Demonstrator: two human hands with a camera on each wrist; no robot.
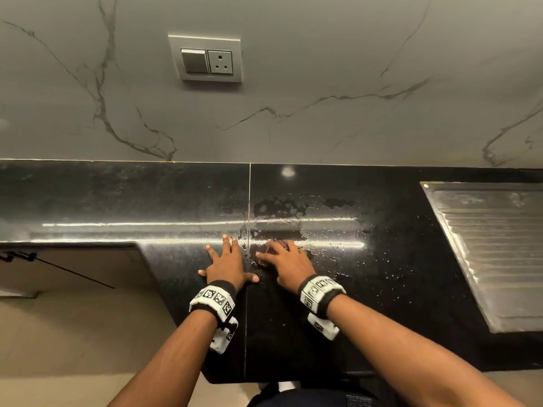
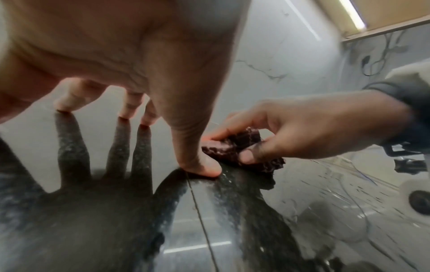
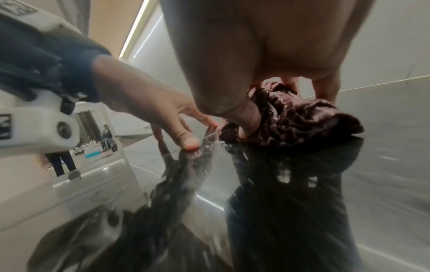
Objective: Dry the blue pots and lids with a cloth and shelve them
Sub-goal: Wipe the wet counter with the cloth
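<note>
Maroon cloth is bunched in the right hand on the wet countertop, left hand splayed flat; no pots visible, apparently shelved.

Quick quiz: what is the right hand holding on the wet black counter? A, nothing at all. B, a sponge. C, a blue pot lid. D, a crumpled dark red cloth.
D: the right hand has its fingers and thumb curled round a crumpled dark red cloth on the counter, while the left hand rests on it with fingers spread.
</note>
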